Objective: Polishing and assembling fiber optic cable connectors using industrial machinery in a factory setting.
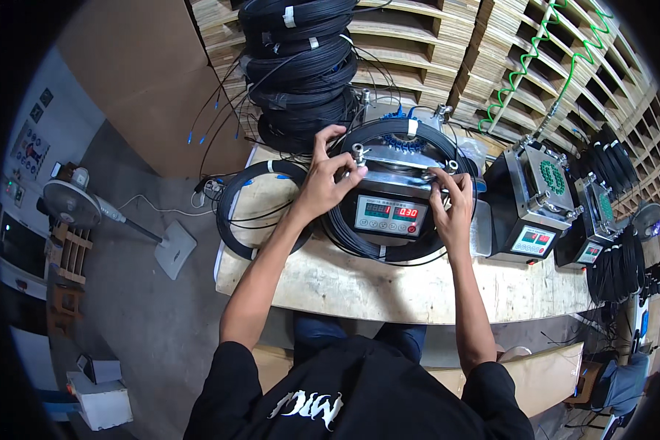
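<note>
On the bench in front of me stands a polishing machine with a front control panel (386,217), lit red and green digits and a row of buttons. A coil of black cable (345,233) loops around it, its blue-tipped ends (400,114) gathered at the round fixture on top. My left hand (323,185) is at the left front corner, thumb and fingers closed about the metal clamp knob (358,150). At the right front corner, my right hand (453,202) has its fingers bent around another clamp knob (452,167); the fingertips are partly hidden.
A second cable coil (227,213) lies left on the wooden bench (330,286), below a tall stack of coils (293,73). Two similar machines (532,198) (590,220) stand to the right. Wooden pallets (411,44) rise behind; green spiral hoses (521,66) hang there. A fan (73,202) stands left.
</note>
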A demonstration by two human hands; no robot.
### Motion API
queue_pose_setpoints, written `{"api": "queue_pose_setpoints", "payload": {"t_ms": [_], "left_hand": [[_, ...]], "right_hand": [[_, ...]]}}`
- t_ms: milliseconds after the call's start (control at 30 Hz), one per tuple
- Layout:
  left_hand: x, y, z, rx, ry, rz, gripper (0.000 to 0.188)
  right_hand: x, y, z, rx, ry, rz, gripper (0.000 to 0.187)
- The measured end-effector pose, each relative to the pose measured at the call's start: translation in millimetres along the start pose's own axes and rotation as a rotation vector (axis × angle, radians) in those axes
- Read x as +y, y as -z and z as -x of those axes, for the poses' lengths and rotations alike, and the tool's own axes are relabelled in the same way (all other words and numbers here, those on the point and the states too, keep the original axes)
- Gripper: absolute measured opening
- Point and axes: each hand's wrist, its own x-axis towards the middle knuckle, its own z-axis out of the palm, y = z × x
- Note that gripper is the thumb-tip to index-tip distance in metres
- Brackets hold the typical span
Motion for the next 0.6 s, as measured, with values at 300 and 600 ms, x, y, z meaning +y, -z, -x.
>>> {"api": "queue_pose_setpoints", "payload": {"t_ms": [300, 600], "left_hand": [[-3, 16, 3, 0.017, 0.034, 0.084, 0.032], [37, 14, 28, 0.096, 0.327, -0.224, 0.016]], "right_hand": [[-2, -4, 4, -0.011, 0.005, 0.041, 0.032], [1, -3, 4, 0.012, 0.014, 0.064, 0.033]]}}
